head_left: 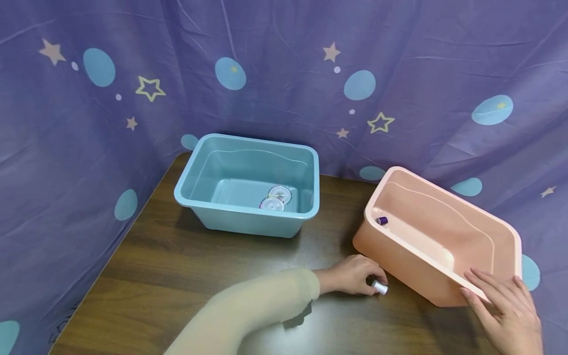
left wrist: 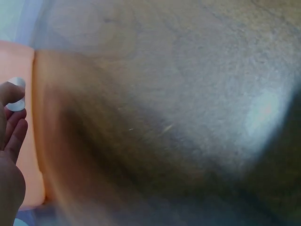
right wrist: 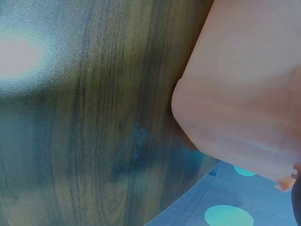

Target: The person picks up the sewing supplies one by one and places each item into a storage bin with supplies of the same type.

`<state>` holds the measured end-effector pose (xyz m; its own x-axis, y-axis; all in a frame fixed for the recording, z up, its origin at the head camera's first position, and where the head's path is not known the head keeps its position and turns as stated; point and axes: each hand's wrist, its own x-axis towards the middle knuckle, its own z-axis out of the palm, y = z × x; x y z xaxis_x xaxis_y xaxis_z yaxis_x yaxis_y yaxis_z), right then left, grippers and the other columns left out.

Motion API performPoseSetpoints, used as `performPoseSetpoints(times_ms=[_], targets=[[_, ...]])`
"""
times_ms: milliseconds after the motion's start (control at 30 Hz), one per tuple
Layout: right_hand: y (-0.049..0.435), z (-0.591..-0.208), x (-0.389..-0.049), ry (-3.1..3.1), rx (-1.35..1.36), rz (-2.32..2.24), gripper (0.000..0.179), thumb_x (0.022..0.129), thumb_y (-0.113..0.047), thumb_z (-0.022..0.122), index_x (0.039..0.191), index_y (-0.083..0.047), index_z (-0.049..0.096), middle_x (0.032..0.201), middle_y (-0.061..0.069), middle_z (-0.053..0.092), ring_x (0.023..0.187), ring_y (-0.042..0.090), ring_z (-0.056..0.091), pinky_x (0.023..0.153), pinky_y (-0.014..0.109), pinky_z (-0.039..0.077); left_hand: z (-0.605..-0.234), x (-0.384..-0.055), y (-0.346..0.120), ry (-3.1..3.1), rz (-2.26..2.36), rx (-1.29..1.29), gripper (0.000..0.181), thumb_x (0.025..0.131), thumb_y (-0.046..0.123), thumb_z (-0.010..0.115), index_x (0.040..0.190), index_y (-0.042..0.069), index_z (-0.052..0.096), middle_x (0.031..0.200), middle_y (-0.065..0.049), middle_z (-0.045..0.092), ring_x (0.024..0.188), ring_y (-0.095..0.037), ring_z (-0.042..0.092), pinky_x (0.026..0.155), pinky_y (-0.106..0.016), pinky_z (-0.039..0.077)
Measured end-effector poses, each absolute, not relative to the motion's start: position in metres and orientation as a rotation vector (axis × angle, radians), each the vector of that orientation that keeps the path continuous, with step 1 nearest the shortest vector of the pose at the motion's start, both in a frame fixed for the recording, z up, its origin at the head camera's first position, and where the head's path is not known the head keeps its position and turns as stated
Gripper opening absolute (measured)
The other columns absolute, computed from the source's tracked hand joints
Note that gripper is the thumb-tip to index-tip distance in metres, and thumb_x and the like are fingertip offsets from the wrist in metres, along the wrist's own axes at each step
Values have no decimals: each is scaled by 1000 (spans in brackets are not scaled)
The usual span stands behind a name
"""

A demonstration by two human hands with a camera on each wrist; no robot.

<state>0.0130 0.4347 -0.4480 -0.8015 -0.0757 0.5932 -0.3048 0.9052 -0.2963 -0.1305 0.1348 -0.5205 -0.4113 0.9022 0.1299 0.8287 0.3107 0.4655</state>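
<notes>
My left hand [head_left: 355,275] pinches a white spool of thread [head_left: 379,287] between thumb and fingers, just in front of the peach-pink bin [head_left: 412,266]. The left wrist view also has the white spool [left wrist: 17,94] at the fingertips, with the bin's wall [left wrist: 29,155] behind. With my right hand [head_left: 510,308] I hold the near right rim of that bin, fingers over the edge and thumb toward the outer side. A purple spool of thread [head_left: 382,221] lies inside the bin at its left end. In the right wrist view the bin's outer wall [right wrist: 235,99] shows, but not my fingers.
A blue bin [head_left: 248,222] stands at the back left of the wooden table [head_left: 177,276]. In it lie two round pin wheels [head_left: 280,193], partly overlapping. A purple curtain [head_left: 284,113] with stars and ovals hangs along the table's back and left edges.
</notes>
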Motion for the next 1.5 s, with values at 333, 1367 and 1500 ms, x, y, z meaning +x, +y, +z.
performPoseSetpoints(times_ms=[333, 1367, 1500], targets=[[435, -449, 15, -2467, 271, 524, 66, 100, -68, 61, 126, -10, 80, 144, -39, 53, 138, -19, 41, 132, 43, 14, -488, -136, 125, 2411, 719, 1629, 25, 96, 29, 82, 121, 25, 80, 114, 15, 76, 101, 5, 64, 90, -8, 43], [437, -449, 15, -2470, 264, 523, 47, 101, -49, 72, 127, -11, 79, 145, -41, 51, 141, -19, 36, 132, 47, 13, -402, -149, 104, 2409, 783, 1777, 24, 98, 24, 79, 121, 23, 82, 113, 14, 77, 103, 5, 63, 90, -5, 42], [437, -450, 14, -2477, 271, 511, 45, 101, -46, 72, 127, -10, 79, 145, -42, 50, 140, -20, 35, 132, 47, 13, -387, -152, 107, 2423, 778, 1787, 24, 98, 25, 80, 121, 24, 82, 112, 16, 77, 103, 6, 62, 93, -4, 40]])
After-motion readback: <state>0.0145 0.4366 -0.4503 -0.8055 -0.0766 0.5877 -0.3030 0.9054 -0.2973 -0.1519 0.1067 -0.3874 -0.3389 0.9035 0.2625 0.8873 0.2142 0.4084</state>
